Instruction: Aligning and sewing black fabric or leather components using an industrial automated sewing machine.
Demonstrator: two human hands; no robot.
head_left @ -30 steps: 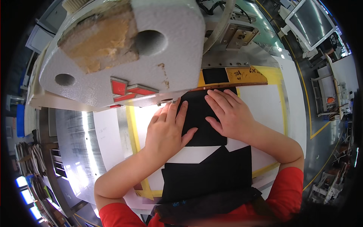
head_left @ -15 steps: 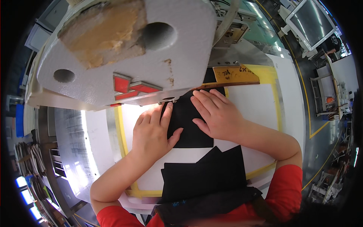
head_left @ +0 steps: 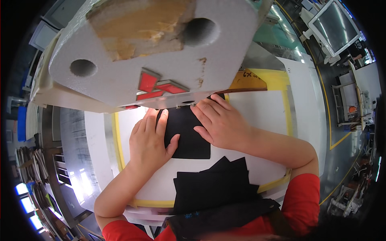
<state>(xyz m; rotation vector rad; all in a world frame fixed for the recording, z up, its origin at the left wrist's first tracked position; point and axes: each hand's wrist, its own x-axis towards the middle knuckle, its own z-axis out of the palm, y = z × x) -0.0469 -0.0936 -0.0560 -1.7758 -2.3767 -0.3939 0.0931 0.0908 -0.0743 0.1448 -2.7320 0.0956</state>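
A flat black fabric piece lies on the white work surface, its far end under the large white machine head. My left hand rests beside its left edge, fingers stretched forward and the thumb and index finger touching the fabric. Laid flat over the right edge is my right hand, fingers extended and thumb apart. Both hands are open and grip nothing. The machine head hides the far end of the fabric and some of the left fingertips.
Several black pieces overlap near my body. Yellow tape borders the white work surface. An amber plate sticks out behind the machine head. A monitor stands at far right; folders hang at left.
The view has shifted: the machine head now appears farther right and covers more of the amber plate. Both hands and the black fabric piece appear farther left. Both hands stay flat.
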